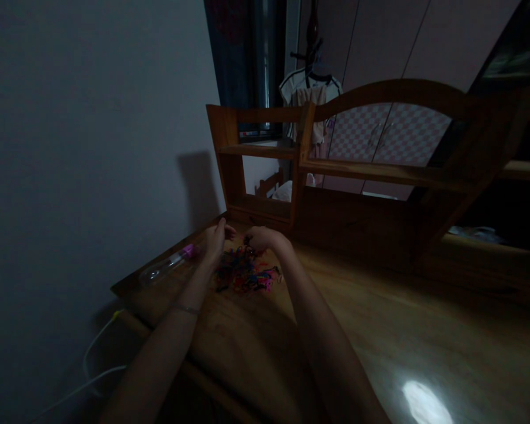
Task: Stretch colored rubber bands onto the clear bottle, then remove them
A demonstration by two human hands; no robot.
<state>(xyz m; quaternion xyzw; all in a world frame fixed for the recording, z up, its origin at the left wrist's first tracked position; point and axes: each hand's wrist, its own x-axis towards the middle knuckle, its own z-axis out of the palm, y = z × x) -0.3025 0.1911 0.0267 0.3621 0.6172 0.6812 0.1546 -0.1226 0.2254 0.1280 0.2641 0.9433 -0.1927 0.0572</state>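
Note:
A loose pile of small, thin, bright pieces (242, 274), in black, blue, red, pink and orange, lies on the wooden desk; they look like hair ties, but the dim light hides their exact kind. Beyond the pile's left side is my left hand (216, 238), its thumb and fingers apart and nothing visible in them. My right hand (261, 238) is over the pile's far right edge, fingers curled down and closed. A small dark piece (248, 240) shows at its fingertips. To the left of my left hand lies a clear plastic tube (161, 270) with a pink cap (189, 251).
A wooden shelf frame (304, 159) rises along the desk's back edge. At left stands a pale wall (115, 118). White cables (88, 359) hang beside the desk's left edge. The desktop (380, 330) extends to the right, with a bright reflection near the front.

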